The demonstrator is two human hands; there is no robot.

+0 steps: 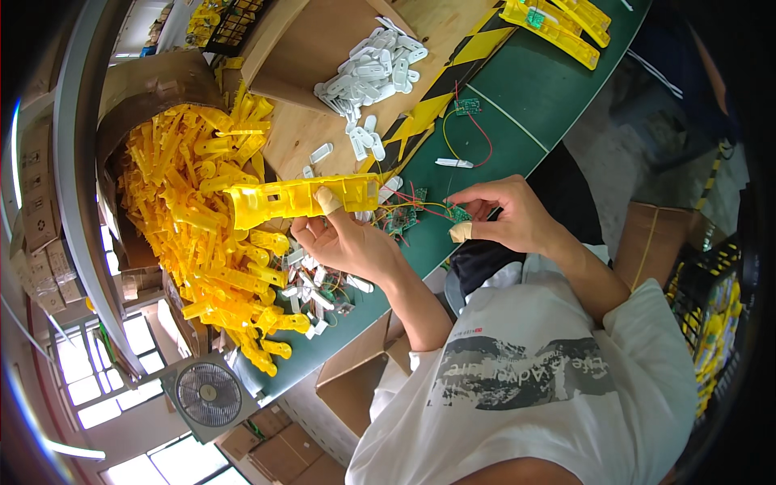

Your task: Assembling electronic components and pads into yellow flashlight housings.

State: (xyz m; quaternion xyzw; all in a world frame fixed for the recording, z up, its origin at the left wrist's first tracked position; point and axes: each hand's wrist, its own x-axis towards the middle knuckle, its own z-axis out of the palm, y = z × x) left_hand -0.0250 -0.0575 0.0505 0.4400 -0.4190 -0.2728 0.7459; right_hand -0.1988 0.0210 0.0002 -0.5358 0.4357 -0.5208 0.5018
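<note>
My left hand (346, 237) is closed on a long yellow plastic housing (311, 198), its taped thumb on the inner side. The housing is held tilted above the green table. A small green circuit board (458, 213) is pinched between the thumb and fingers of my right hand (505, 212); that thumb is taped too. Thin red and yellow wires run from this board toward the housing's right end. Below them lie more circuit boards (402, 218) in a tangle of wires. Where the wires end is hard to make out.
A heap of yellow housings (190, 218) spills from a cardboard box at left. White plastic pieces (376, 69) lie in a wooden bin (283, 61). Another wired board (467, 106) rests on the green table (517, 89). Yellow parts (558, 32) lie at the far right; a fan (208, 394) stands lower left.
</note>
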